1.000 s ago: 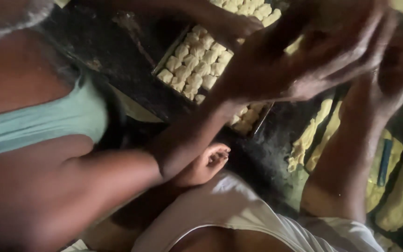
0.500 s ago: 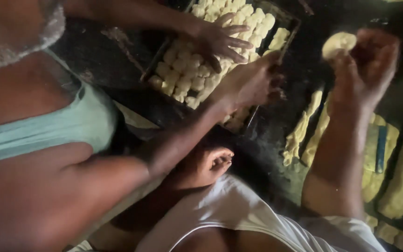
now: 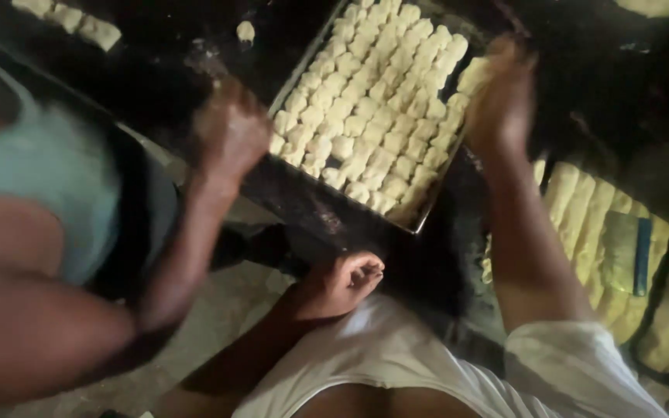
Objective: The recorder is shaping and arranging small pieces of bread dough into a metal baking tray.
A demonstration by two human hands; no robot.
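Tray-filling step: left hand (image 3: 230, 131) grips the tray (image 3: 296, 197) edge at 9 o'clock; right hand (image 3: 505, 101), grip unclear, over dough pieces (image 3: 373, 116) at 3 o'clock. Next likely needs steady placement.

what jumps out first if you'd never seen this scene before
A dark metal tray packed with rows of small pale dough pieces fills the upper middle. Two hands flank it: the left hand by its left edge and the right hand at its right edge, though blur hides whether either is gripping. Lower right, long pale dough strips lie side by side on the dark work surface.
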